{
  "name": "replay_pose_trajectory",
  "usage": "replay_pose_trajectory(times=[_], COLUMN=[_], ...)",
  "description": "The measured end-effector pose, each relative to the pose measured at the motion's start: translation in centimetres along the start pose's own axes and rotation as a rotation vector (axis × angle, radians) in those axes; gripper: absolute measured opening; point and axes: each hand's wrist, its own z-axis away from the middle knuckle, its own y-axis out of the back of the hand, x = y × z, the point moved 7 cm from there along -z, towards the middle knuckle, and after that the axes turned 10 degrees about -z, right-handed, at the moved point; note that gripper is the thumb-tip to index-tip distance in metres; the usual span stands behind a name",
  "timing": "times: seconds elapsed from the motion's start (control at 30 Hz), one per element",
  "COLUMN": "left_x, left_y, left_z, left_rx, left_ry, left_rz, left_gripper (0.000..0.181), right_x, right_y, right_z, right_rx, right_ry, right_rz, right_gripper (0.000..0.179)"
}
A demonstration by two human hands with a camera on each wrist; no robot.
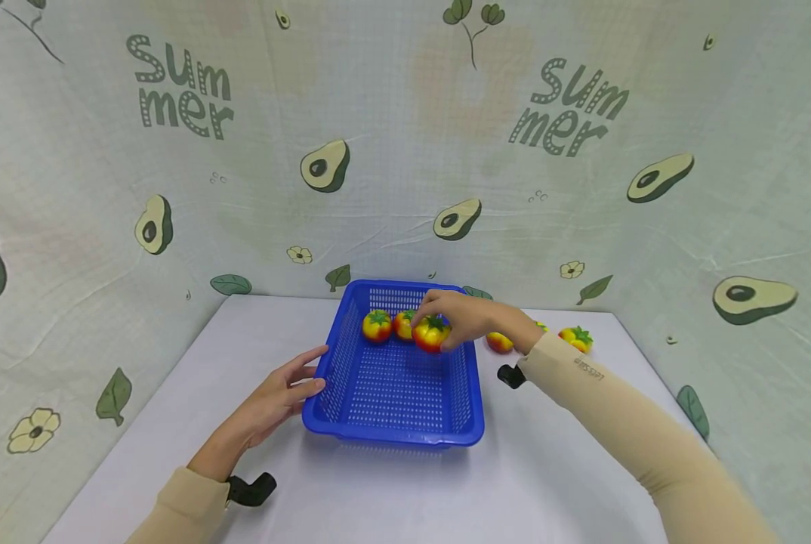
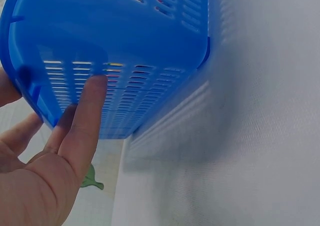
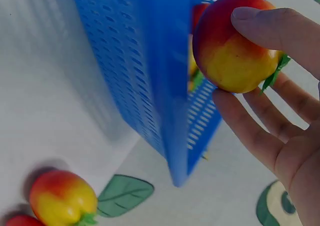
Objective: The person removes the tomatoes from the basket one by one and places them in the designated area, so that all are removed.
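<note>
A blue perforated plastic basket [image 1: 399, 436] stands on the table. My right hand [image 1: 465, 313] is over its right side and pinches a red-and-yellow tomato-like fruit [image 1: 430, 337] with a green leafy top. In the right wrist view the thumb presses one side of that fruit [image 3: 235, 50] and the fingertips touch its other side. Two similar fruits, one on the left [image 1: 377, 326] and one beside it [image 1: 403, 325], lie inside at the back. My left hand [image 1: 279, 397] holds the basket's left rim; in the left wrist view its fingers [image 2: 90, 110] touch the outer wall.
More of these fruits lie on the white table [image 1: 548, 453] right of the basket, including one near the back edge [image 1: 575, 339]; my right forearm partly covers them. Behind the table hangs a cloth [image 1: 392, 98] printed with avocados.
</note>
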Motion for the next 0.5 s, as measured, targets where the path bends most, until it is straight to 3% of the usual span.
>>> replay_pose_trajectory(times=[0.23, 0.5], left_x=[0.1, 0.1], left_y=[0.0, 0.0], left_z=[0.1, 0.2], left_rx=[-0.003, -0.008], left_ry=[-0.001, 0.003], left_rz=[-0.004, 0.003], left_gripper=[0.075, 0.076], right_x=[-0.7, 0.8], right_y=[2.8, 4.7], right_z=[3.2, 7.4], right_rx=[0.052, 0.129], right_ry=[0.004, -0.054], right_rz=[-0.044, -0.063], right_gripper=[0.057, 0.06])
